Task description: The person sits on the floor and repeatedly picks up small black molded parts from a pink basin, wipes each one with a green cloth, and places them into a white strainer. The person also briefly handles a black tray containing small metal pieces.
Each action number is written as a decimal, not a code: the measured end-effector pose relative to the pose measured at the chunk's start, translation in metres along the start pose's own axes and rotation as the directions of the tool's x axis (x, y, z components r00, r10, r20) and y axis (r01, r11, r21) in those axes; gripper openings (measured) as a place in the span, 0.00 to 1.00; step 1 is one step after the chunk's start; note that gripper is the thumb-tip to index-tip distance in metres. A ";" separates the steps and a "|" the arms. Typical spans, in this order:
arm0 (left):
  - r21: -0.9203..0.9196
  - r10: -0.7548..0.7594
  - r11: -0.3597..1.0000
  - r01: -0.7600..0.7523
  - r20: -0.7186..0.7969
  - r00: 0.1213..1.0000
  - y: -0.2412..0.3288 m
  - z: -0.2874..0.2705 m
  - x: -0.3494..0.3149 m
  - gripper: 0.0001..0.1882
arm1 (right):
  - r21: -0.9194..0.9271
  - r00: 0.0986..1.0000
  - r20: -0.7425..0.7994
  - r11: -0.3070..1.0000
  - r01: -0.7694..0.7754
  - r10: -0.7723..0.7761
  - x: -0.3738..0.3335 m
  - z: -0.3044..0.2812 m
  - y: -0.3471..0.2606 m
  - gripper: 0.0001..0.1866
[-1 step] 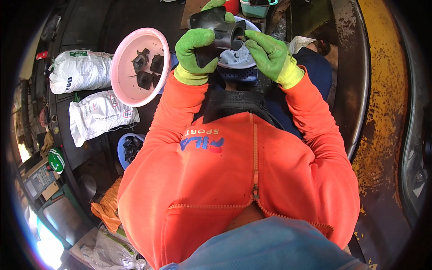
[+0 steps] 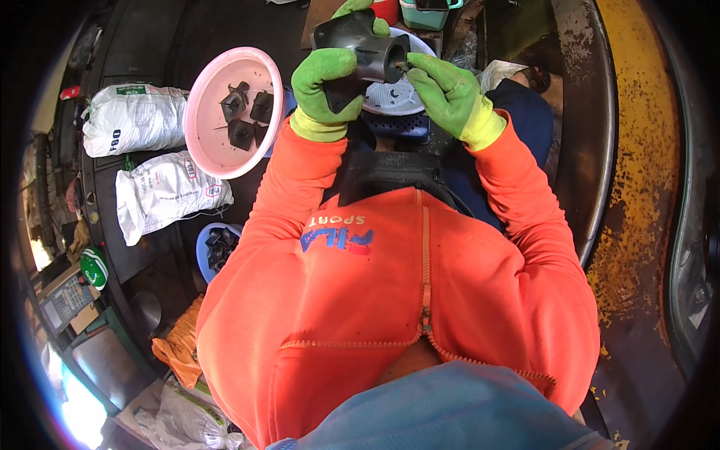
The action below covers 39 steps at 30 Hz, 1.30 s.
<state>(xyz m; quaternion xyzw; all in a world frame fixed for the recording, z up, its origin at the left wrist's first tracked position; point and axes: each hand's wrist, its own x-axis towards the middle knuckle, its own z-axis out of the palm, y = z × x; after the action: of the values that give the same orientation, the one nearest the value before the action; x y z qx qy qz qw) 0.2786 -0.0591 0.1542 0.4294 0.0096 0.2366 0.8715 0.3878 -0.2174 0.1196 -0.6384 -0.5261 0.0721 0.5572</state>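
Observation:
High in the view, my left hand (image 2: 324, 84), in a green glove with a yellow cuff, is wrapped round a black moulded part (image 2: 364, 51) with a flared end and a round hollow mouth. That mouth faces right, toward my right hand (image 2: 451, 99), gloved the same way. My right thumb and fingers are pinched together at the rim of the mouth. A small dark sliver shows at their tips, too small to name. Below the part, a white basin (image 2: 401, 103) holds a few dark scraps.
To the left, a pink basin (image 2: 196, 146) holds several black parts (image 2: 241, 133), beside two white printed sacks (image 2: 135, 120). Lower left is a blue basin (image 2: 202, 259) of black pieces. A teal container (image 2: 424, 16) stands at the back. A rusty yellow metal edge (image 2: 637, 187) runs along the right.
My right fingertips have shifted very slightly at the part's mouth, and the sliver there looks darker. The left hand's grip is the same.

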 end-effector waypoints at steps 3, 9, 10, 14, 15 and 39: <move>0.044 0.089 0.995 -0.094 0.091 0.992 0.002 0.000 0.010 0.42 | 0.069 0.999 -0.039 0.998 0.015 -0.013 0.003 0.003 -0.004 0.13; -0.053 0.117 0.992 -0.112 0.085 0.990 0.002 0.014 0.005 0.48 | 0.198 0.995 -0.006 0.975 -0.099 0.102 0.003 0.003 -0.016 0.13; -0.034 0.140 0.990 -0.138 0.085 0.986 0.001 0.016 0.006 0.48 | 0.237 0.990 0.006 0.962 -0.135 0.138 0.003 0.003 -0.017 0.13; 0.088 0.253 0.961 -0.263 0.113 0.961 -0.003 0.014 0.007 0.49 | 0.335 0.966 0.066 0.906 -0.258 0.251 0.002 0.002 -0.020 0.14; 0.149 0.271 0.945 -0.292 0.145 0.952 -0.004 0.012 0.009 0.47 | 0.345 0.959 0.078 0.895 -0.282 0.272 0.002 0.002 -0.019 0.15; 0.024 0.350 0.936 -0.352 0.040 0.936 -0.020 -0.038 0.020 0.45 | 0.934 0.857 0.338 -0.024 -0.357 0.389 0.040 -0.027 0.001 0.20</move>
<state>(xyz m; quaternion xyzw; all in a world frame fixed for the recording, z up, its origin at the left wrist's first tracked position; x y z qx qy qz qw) 0.2957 -0.0331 0.1189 0.4416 -0.0786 0.3807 0.8087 0.4243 -0.2049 0.1484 -0.2173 -0.1422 0.5407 0.8001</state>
